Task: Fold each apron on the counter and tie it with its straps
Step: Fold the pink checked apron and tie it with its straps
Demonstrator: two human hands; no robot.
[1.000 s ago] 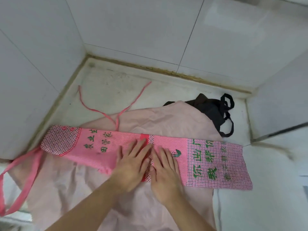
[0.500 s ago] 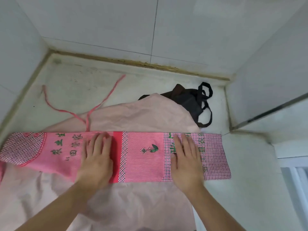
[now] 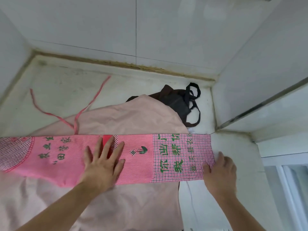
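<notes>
A pink patterned apron (image 3: 140,170) with green characters lies folded into a long strip across the counter. My left hand (image 3: 101,165) presses flat on its middle, fingers spread. My right hand (image 3: 220,172) is at the strip's right end, thumb on the checked cloth and fingers curled at the edge, pinching it. Two thin pink straps (image 3: 86,107) trail from the strip's far edge toward the back wall. A pale peach apron (image 3: 126,120) lies spread under the strip. A dark brown apron (image 3: 178,102) with black straps sits bunched at the back right.
The white counter (image 3: 63,90) sits in a tiled corner, with walls at the left, back and right. A raised ledge (image 3: 266,124) and a window frame (image 3: 286,189) lie to the right.
My right hand slid from the checked panel to the strip's right end and curled there. My left hand moved right to the strip's middle. The view shifted a little.
</notes>
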